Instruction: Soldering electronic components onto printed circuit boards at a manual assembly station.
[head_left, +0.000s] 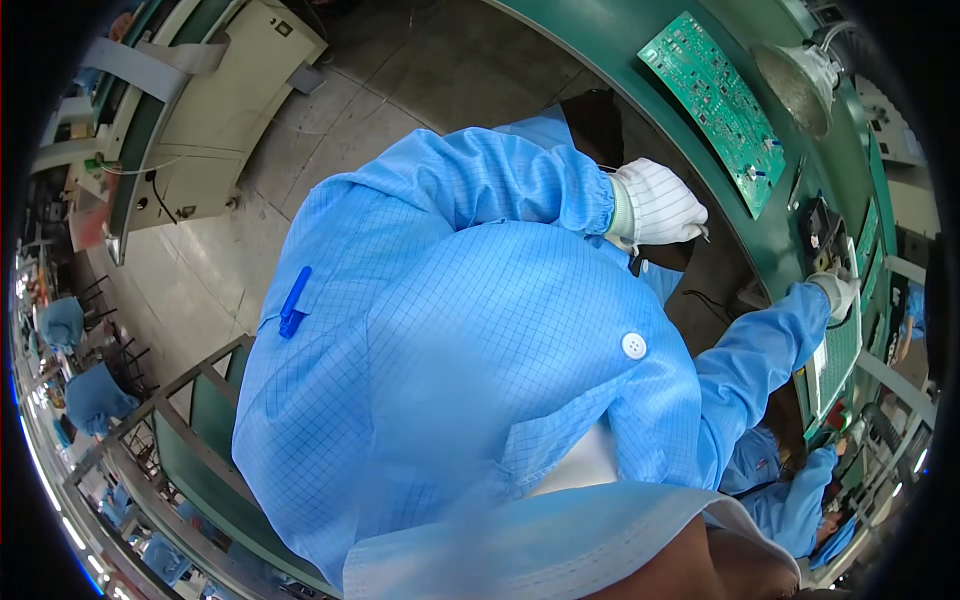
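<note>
My left hand (662, 205), in a white striped glove, is closed in front of my body, just short of the bench edge. A small tip shows by its fingers, but what they hold, if anything, is hidden. My right hand (838, 292), also gloved, reaches over the green bench (640, 95) beside a small black device (822, 232). Its fingers are too small and partly hidden to read. Next to that hand lies a pale panel with a white edge (836, 362). A large green circuit board (715, 110) lies flat on the bench, farther off, touched by neither hand.
A lamp with a metal shade (797, 88) hangs over the bench beside the circuit board. Another person in blue (790, 495) works farther along at the right. A beige cabinet (215, 110) and blue-covered chairs (98, 400) stand at the left.
</note>
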